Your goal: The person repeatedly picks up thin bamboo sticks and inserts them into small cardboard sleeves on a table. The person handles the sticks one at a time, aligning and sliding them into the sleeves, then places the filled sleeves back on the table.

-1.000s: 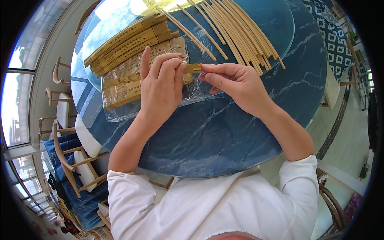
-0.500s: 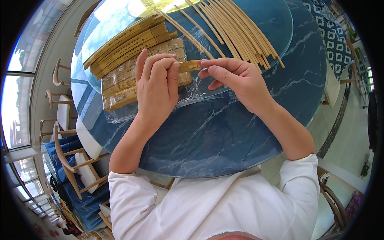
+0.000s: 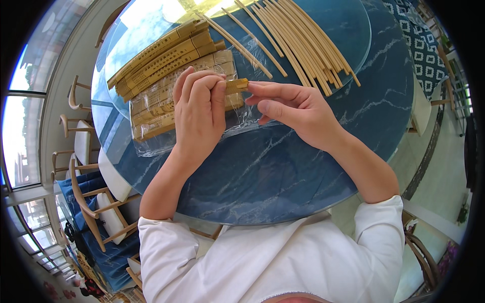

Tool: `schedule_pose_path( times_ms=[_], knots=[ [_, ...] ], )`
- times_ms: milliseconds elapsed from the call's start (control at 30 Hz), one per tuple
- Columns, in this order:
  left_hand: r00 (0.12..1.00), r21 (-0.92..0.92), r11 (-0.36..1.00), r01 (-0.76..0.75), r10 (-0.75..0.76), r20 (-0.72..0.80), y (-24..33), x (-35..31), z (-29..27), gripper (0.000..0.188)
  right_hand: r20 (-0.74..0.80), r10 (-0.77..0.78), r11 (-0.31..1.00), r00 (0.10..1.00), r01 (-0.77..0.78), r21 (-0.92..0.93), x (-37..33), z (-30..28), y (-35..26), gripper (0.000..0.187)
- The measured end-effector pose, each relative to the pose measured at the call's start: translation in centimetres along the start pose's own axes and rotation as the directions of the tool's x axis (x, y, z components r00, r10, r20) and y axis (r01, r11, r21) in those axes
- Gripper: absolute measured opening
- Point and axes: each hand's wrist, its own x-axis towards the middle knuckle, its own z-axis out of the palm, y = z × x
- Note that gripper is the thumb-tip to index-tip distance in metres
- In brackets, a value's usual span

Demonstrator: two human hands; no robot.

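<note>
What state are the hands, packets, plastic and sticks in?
Left hand: closed on a brown packet
Brown packet: held; whether opened, unclear
Right hand: loosely curled, at the packet's right end
Other packets: lying close together
Clear plastic: wrinkled
Wooden sticks: loose, unwrapped

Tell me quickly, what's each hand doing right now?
Left hand: closed, holding a brown paper wrapper.
Right hand: fingers partly curled at the wrapper's end; whether it grips anything can't be told.
</note>
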Motion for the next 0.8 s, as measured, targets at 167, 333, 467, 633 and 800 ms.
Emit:
schedule_pose_path(
  times_ms=[167, 333, 467, 633, 800],
  knots=[
    [0.998, 0.079, 0.996, -0.047, 0.045, 0.036, 0.6, -0.3, 0.6, 0.004, -0.07, -0.108, 0.957, 0.992, 0.085, -0.276, 0.3, -0.6, 0.0, 0.023],
    [0.994, 0.007, 0.995, -0.101, 0.1, 0.044, 1.6, -0.4, 0.7, 0.014, 0.133, -0.368, 0.632, 0.92, 0.352, -0.691, 0.3, -1.2, -0.7, 0.019],
    [0.973, 0.029, 0.994, -0.107, 0.098, 0.207, 1.9, 1.2, -1.7, 0.016, 0.213, -0.532, 0.444, 0.819, 0.484, -0.754, 0.6, -2.0, -1.4, 0.019],
    [0.938, 0.151, 0.982, -0.117, 0.059, 0.34, 0.0, 1.3, -3.8, 0.024, 0.249, -0.59, 0.372, 0.768, 0.532, -0.761, 1.0, -2.9, -2.1, 0.027],
    [0.984, 0.287, 0.949, -0.132, 0.089, 0.157, -4.0, 3.8, -5.9, 0.033, 0.143, -0.578, 0.494, 0.803, 0.484, -0.722, 1.1, -2.4, -2.2, 0.032]
  ],
)
